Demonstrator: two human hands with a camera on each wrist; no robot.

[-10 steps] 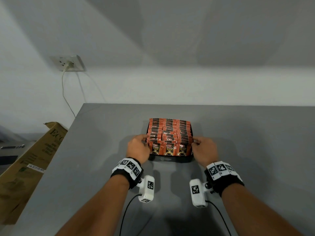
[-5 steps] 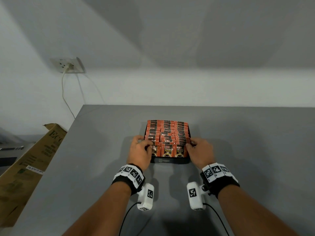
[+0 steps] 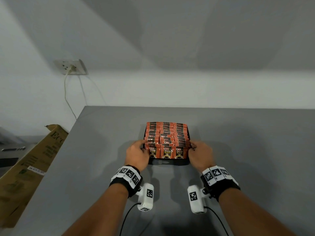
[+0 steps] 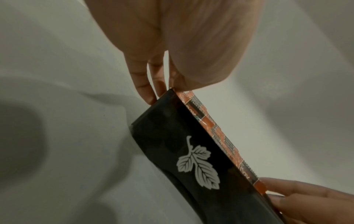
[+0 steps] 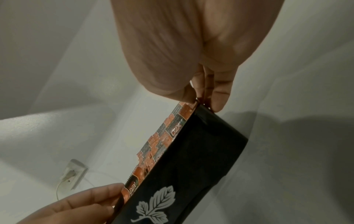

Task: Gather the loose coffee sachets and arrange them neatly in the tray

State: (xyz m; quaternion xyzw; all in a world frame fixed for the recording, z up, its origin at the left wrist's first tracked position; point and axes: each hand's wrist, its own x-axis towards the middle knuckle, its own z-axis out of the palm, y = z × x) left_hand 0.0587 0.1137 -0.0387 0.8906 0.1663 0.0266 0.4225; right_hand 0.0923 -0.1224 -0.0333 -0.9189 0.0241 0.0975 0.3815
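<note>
- Grey surface point(image 3: 85, 167) set against a pale wall; a wall socket point(image 3: 72, 67) with a plugged-in cable sits at upper left, and a cardboard box point(image 3: 25, 167) leans off the surface's left edge, partly cut off by the frame.
- Black tray point(image 3: 168, 162) stands on the surface near its middle, in front of the person. A white leaf emblem marks its near wall.
- Coffee sachets point(image 3: 167, 138), orange and black, stand upright in three packed rows filling the tray; back-row labels are too small to read.
- Left hand point(image 3: 137, 155) grips the tray's left near corner, fingers point(image 4: 145, 84) curled down over the outer wall, thumb on the sachet side.
- Right hand point(image 3: 200, 155) grips the right near corner likewise, fingers point(image 5: 220, 97) curled round the rim.
- The fingertips are hidden behind the tray in the head view; the tray's floor and far wall are covered by sachets.
</note>
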